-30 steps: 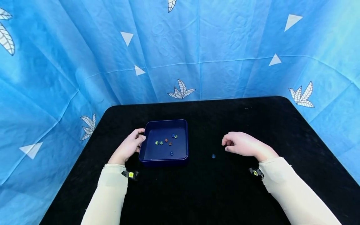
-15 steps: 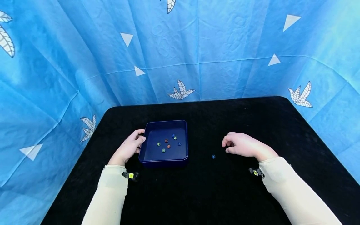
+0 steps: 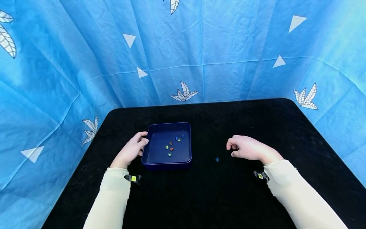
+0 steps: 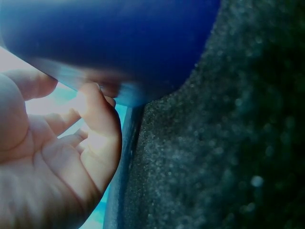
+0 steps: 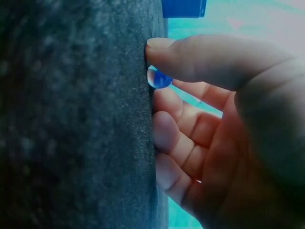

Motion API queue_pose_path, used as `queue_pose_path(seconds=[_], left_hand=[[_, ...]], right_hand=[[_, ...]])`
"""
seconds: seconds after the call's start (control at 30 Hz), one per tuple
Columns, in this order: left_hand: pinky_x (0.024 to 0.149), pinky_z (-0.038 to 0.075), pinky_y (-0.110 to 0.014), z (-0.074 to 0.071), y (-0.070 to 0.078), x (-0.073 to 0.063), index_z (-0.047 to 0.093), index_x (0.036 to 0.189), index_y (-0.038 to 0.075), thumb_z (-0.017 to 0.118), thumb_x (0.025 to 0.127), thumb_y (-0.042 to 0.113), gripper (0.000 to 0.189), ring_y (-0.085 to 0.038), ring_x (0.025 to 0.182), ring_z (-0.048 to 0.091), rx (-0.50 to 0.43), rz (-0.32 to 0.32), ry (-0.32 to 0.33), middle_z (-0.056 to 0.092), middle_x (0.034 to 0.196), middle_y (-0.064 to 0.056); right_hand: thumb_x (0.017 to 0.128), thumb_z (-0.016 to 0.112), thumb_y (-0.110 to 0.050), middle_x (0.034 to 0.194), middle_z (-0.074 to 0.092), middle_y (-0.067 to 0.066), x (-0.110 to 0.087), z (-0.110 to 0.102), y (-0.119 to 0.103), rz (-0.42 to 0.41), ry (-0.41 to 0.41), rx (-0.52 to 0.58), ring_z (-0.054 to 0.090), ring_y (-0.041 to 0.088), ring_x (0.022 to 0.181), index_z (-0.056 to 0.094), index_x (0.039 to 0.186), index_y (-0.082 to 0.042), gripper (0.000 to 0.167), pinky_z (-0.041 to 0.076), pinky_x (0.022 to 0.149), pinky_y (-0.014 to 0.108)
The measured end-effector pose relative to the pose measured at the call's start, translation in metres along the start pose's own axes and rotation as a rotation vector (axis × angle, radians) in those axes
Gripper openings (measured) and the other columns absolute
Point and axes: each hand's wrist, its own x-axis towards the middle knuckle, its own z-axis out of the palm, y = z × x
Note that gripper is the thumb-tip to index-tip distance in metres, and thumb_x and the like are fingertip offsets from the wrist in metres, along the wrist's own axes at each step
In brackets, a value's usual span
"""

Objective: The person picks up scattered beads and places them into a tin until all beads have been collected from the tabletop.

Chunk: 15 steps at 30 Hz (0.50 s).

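At centre left stands a shallow, dark blue open box holding several small glass marbles. They include a lower green one, an orange one and a blue one at the right. My left hand grips the box's left side, thumb at the rim and fingers against the outer wall. On the black table, my right hand rests with loosely curled fingers. One blue marble lies just left of it. In the right wrist view, a clear blue marble shows beyond the gap between thumb and index finger.
The black-covered table has rounded far corners. Blue curtains printed with leaves and triangles hang behind it and along both sides. A small black wrist device sits at the right cuff, another at the left.
Marbles inside the box have rolled: a blue one from near the front edge to the back right, the green ones rightward. Both hands and the marble on the table have hardly moved.
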Motion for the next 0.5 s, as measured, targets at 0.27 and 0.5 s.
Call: queue_pose_path(seconds=[0.27,0.5], left_hand=[[0.068,0.056,-0.039,0.0002,0.0000,-0.0006,0.038,0.149,0.006,0.046,0.107,0.021,0.046,-0.030,0.088,0.060,0.002,0.020,-0.002,0.052,0.121,-0.022],[0.069,0.056,-0.040,0.0003,-0.0004,-0.0002,0.038,0.149,0.008,0.046,0.107,0.021,0.045,-0.031,0.090,0.059,0.009,0.007,0.001,0.051,0.121,-0.021]], right_hand=[[0.087,0.078,-0.014,0.094,0.055,-0.004,0.0003,0.0007,0.0023,0.000,-0.001,-0.004,0.052,0.015,0.087,0.065,0.098,-0.023,0.020,0.045,0.077,0.038],[0.088,0.077,-0.014,0.091,0.053,-0.005,0.0000,0.0007,0.0008,0.010,-0.008,-0.008,0.049,0.014,0.082,0.063,0.091,-0.024,0.017,0.043,0.074,0.036]])
